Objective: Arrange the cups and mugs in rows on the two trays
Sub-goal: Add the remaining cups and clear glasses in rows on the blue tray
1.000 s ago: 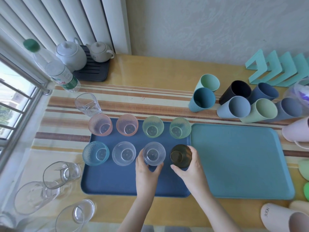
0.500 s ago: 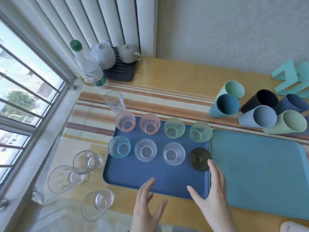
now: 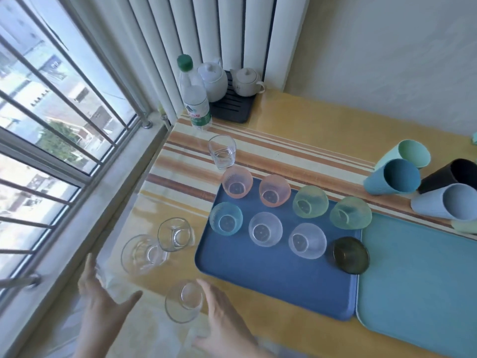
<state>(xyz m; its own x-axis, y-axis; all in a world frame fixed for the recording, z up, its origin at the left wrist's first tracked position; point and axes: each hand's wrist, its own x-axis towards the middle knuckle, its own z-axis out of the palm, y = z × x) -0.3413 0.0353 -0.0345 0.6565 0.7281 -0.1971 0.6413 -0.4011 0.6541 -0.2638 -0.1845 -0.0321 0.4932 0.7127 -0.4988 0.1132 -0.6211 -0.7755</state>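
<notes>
The dark blue tray (image 3: 273, 285) carries two rows of small cups: two pink and two green behind, then a blue cup (image 3: 225, 222), two clear ones and a dark green cup (image 3: 350, 255). The light blue tray (image 3: 418, 277) lies to its right. Three clear glasses lie on their sides left of the dark tray. My right hand (image 3: 227, 319), fingers spread, reaches around the nearest clear glass (image 3: 183, 301); whether it touches it is unclear. My left hand (image 3: 103, 298) is spread open beside the glasses, holding nothing.
An upright clear tumbler (image 3: 222, 151) stands behind the dark tray. Tall coloured cups (image 3: 395, 177) lie on their sides at the right. A water bottle (image 3: 195, 96) and two white teapots (image 3: 214, 80) on a black tray stand in the corner. A barred window runs along the left.
Both hands have left the cups on the dark blue tray and moved left toward the lying clear glasses. The view has swung left; the dark green cup stays at the row's right end.
</notes>
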